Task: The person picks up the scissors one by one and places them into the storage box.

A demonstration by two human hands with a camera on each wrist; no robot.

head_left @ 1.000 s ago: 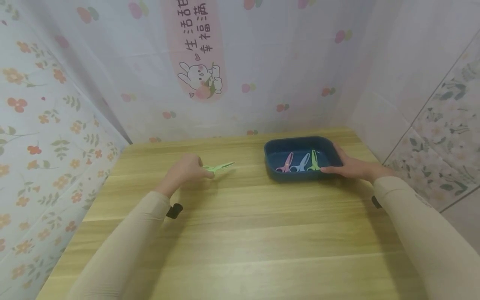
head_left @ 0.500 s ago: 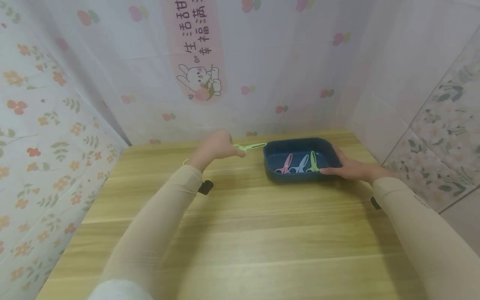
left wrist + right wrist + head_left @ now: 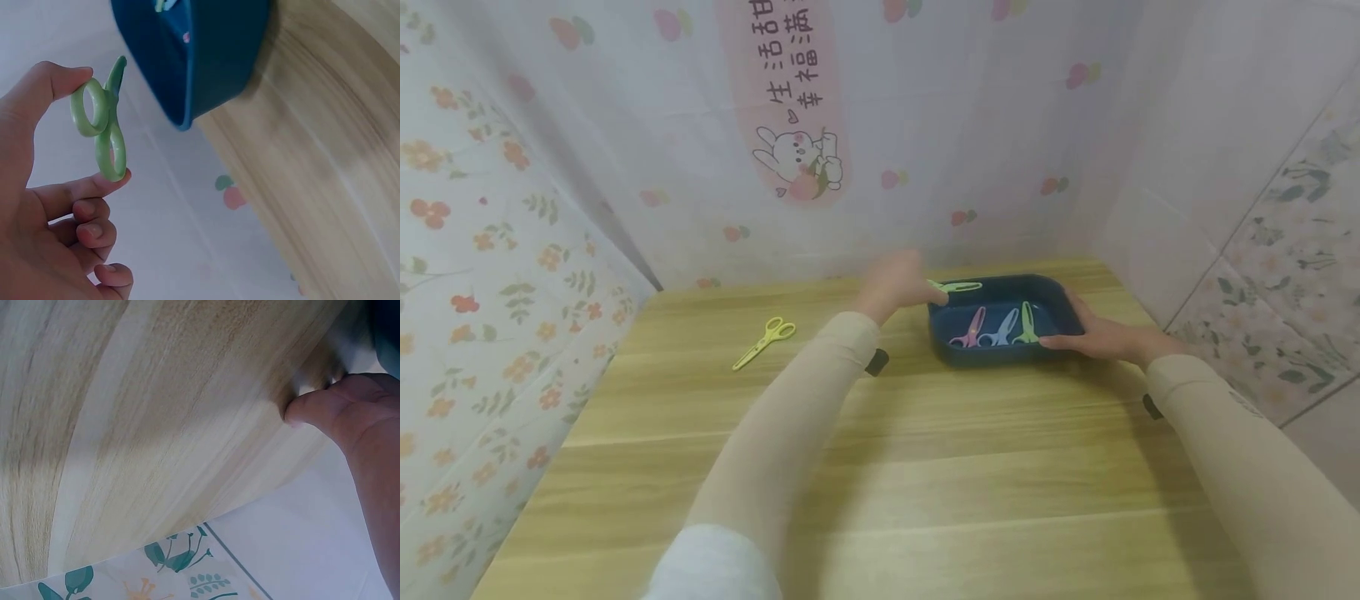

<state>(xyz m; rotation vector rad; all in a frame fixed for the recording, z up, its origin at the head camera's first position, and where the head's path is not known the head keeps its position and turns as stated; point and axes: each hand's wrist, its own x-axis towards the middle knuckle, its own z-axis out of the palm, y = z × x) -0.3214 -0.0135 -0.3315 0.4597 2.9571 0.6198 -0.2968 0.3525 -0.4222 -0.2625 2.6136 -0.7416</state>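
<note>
In the head view my left hand point(image 3: 897, 285) is at the left rim of the dark blue bin point(image 3: 1000, 357). It pinches light green scissors point(image 3: 964, 287) by the handle loops between thumb and a fingertip, as the left wrist view shows; the blades point over the bin. My right hand point(image 3: 1108, 337) holds the bin's right end, its thumb over the front rim. Inside the bin lie pink scissors point(image 3: 974, 327), light blue scissors point(image 3: 1002, 328) and another pair of green scissors point(image 3: 1027, 323). Yellow scissors point(image 3: 764, 342) lie on the table to the left.
The wooden table point(image 3: 925, 483) reaches back to a patterned curtain point(image 3: 985, 125). A flowered cloth point(image 3: 497, 292) hangs along the left side, and a flowered panel point(image 3: 1292, 275) borders the right.
My left hand has carried the green scissors rightward from the left part of the table to the bin. The yellow scissors have come into sight. My right hand stays on the bin.
</note>
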